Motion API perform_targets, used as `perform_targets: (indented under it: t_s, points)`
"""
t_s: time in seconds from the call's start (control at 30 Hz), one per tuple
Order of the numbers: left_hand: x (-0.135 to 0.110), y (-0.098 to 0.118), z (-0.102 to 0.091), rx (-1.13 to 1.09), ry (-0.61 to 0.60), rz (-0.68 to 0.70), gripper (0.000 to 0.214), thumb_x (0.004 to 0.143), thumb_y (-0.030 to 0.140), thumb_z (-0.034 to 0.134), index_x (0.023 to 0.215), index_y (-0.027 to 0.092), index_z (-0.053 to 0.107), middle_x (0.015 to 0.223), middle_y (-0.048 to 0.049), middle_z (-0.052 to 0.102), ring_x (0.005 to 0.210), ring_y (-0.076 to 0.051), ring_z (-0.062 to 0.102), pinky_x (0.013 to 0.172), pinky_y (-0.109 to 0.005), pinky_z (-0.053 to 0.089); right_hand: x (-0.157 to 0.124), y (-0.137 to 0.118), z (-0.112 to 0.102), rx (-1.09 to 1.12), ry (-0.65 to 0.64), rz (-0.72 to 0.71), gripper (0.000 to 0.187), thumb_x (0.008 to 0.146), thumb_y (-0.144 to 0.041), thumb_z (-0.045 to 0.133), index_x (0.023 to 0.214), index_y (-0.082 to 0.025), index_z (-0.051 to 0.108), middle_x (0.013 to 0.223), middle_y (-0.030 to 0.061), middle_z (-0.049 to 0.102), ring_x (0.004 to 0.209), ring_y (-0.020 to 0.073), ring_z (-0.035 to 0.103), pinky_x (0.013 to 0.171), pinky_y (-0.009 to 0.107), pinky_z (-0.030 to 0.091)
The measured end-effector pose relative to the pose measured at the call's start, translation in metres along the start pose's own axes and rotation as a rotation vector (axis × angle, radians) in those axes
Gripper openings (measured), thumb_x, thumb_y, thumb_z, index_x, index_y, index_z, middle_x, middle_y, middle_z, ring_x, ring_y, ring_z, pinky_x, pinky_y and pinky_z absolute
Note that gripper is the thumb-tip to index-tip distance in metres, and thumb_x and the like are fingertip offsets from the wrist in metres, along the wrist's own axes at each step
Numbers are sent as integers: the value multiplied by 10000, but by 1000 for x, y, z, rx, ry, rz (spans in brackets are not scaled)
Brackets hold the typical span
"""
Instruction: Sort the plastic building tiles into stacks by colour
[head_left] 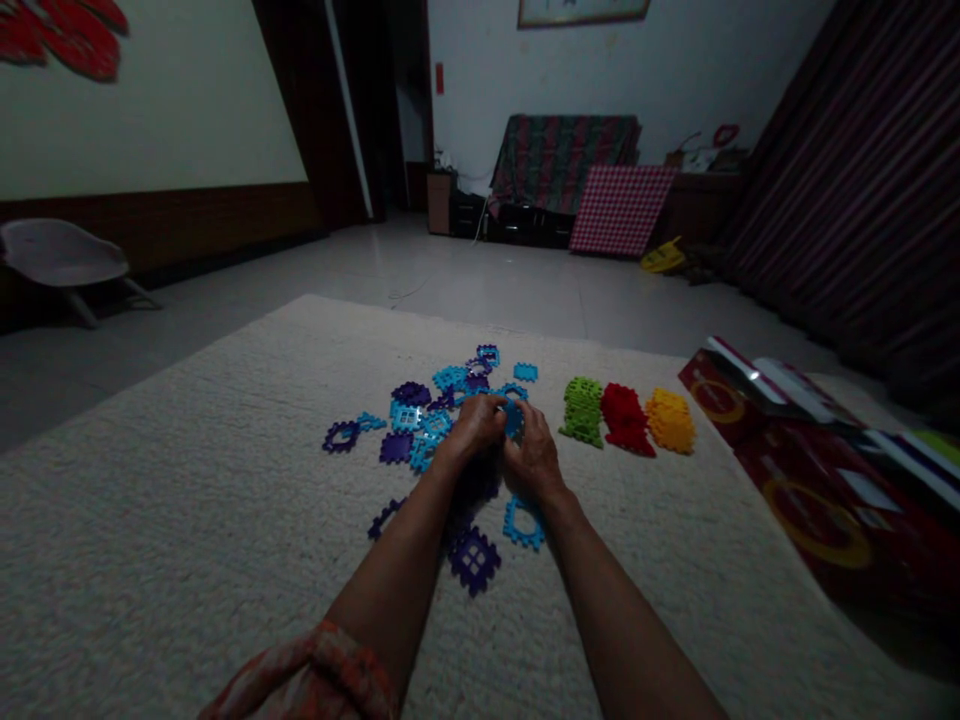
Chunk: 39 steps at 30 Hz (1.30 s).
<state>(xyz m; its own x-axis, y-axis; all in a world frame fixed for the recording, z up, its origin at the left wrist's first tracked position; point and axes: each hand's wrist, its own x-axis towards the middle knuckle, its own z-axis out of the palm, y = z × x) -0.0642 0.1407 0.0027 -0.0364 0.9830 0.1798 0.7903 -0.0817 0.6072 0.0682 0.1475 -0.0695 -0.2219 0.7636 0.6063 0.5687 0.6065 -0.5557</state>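
Observation:
Both of my hands meet over a scatter of blue and purple plastic interlocking tiles on a cream carpet. My left hand is closed, pinching a light-blue tile. My right hand is closed on the same tile from the other side. A dark purple tile and a light-blue frame tile lie between my forearms. To the right stand three stacks of sorted tiles: green, red and yellow.
A red printed cardboard box lies flattened at the carpet's right edge. A grey plastic chair stands at the left wall. A covered sofa and a chequered cushion are at the far wall. A striped curtain hangs on the right.

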Motion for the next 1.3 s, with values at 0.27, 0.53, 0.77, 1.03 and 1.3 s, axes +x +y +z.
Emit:
perform_targets:
  t_s: [0.27, 0.53, 0.77, 1.03, 1.3]
  points:
    - [-4, 1, -1, 54, -25, 64, 350, 876, 145, 488, 1052, 203, 785, 1081, -93, 772, 1040, -218, 711, 960, -289, 503, -1, 3, 2, -99, -38, 12, 495, 805, -199, 522, 1295, -125, 530, 1175, 188, 612, 1133, 311, 552, 1017, 495, 471]
    - [52, -5, -17, 397, -89, 20, 374, 885, 128, 460, 1119, 195, 746, 1148, -126, 741, 1138, -233, 665, 1002, -288, 476, 1, 3, 9, -123, 37, 50, 595, 696, -160, 535, 1291, -140, 554, 1310, 175, 549, 1256, 314, 484, 1064, 481, 436]
    - [113, -7, 5, 483, -147, 16, 385, 884, 133, 509, 1252, 149, 625, 1347, -145, 603, 1295, -251, 532, 1068, -334, 455, -1, 0, 7, -58, 34, 84, 533, 710, -145, 504, 1233, -121, 598, 1242, 169, 611, 1205, 291, 534, 1073, 462, 437]
    - [119, -27, 25, 561, -151, 11, 383, 926, 282, 520, 1267, 137, 614, 1349, -200, 570, 1299, -315, 511, 1085, -433, 418, -1, -1, 7, -42, 48, 107, 515, 711, -119, 493, 1210, -128, 620, 1207, 155, 638, 1164, 275, 567, 1052, 437, 453]
    - [113, -13, 17, 565, -198, 102, 303, 894, 332, 518, 1039, 254, 772, 1072, -75, 756, 1087, -233, 663, 937, -297, 482, 2, -3, 4, -45, 49, 174, 420, 726, -141, 515, 1115, -113, 669, 1059, 144, 672, 1031, 265, 615, 986, 411, 483]
